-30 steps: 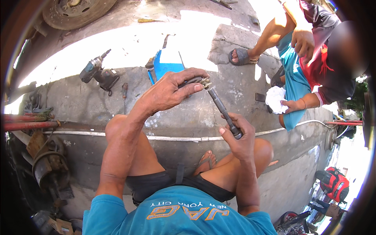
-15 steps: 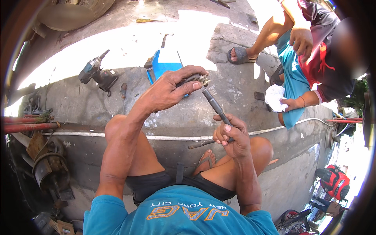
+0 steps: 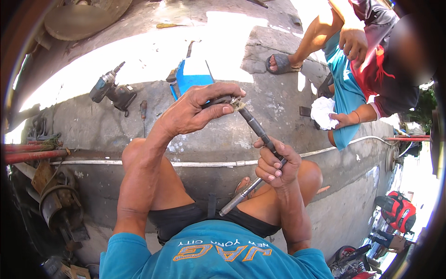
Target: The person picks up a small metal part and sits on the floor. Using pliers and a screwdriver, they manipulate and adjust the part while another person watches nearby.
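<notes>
My left hand [image 3: 197, 106] is closed around a small, dark, grimy metal part [image 3: 238, 103], its pale jagged end sticking out past the thumb and fingertips. Most of that part is hidden in the palm, so I cannot make out its kind. My right hand [image 3: 280, 162] grips a dark L-shaped socket wrench [image 3: 254, 124] near its bend. One leg of the wrench slants up to the jagged end and seems to meet it. The other leg runs down to the left, over my lap.
On the concrete lie a cordless impact driver [image 3: 111, 90], a screwdriver [image 3: 143, 111] and a blue dustpan-like piece [image 3: 193, 74]. A white pipe [image 3: 200, 163] crosses before my knees. At the right a seated person holds a white crumpled cloth [image 3: 324, 113]. Red bars [image 3: 35, 156] stand left.
The wrench has turned in my right hand: its lower leg now points further down toward my lap. My right fingers have shifted round the bend. My left hand stays nearly in place.
</notes>
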### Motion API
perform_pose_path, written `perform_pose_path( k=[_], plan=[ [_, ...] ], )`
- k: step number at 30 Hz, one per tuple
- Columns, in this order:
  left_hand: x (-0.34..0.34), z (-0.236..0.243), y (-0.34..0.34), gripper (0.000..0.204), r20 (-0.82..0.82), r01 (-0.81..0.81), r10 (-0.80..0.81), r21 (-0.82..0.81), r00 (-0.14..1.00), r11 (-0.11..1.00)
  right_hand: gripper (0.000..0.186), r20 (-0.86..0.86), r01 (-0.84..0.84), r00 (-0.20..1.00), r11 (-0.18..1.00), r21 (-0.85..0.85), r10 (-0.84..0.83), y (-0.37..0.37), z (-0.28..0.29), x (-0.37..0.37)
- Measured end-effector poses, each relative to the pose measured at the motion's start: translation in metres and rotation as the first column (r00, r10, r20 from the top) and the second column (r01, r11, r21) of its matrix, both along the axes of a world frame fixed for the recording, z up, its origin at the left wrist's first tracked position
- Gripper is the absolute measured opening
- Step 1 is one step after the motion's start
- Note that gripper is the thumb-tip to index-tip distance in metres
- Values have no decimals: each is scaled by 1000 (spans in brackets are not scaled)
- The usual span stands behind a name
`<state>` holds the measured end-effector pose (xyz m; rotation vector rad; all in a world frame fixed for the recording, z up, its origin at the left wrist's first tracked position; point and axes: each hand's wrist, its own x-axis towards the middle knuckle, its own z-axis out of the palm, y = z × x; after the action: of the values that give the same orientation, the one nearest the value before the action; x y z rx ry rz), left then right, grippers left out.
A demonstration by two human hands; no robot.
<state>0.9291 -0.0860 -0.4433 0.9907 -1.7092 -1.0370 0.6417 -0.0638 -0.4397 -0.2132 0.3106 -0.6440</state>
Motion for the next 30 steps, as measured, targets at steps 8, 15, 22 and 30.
perform_pose_path(
  k=[8, 15, 22, 30],
  plan=[
    [-5, 6, 1, 41, -62, -41, 56, 225, 996, 974, 38, -522, -520, 441, 265, -812, -730, 13, 6, 15],
    [-6, 8, -1, 42, 50, -91, 79, 307, 996, 947, 44, -538, -510, 353, 325, -796, -765, 8, -4, 13],
    [-5, -9, -3, 43, -68, -39, 43, 64, 997, 997, 46, -325, -24, 942, 948, -319, -86, 5, 3, 13],
    [0, 10, 0, 43, 45, -34, 21, 310, 999, 950, 44, -214, -695, 317, -73, -715, -924, 5, -18, 19]
  ],
)
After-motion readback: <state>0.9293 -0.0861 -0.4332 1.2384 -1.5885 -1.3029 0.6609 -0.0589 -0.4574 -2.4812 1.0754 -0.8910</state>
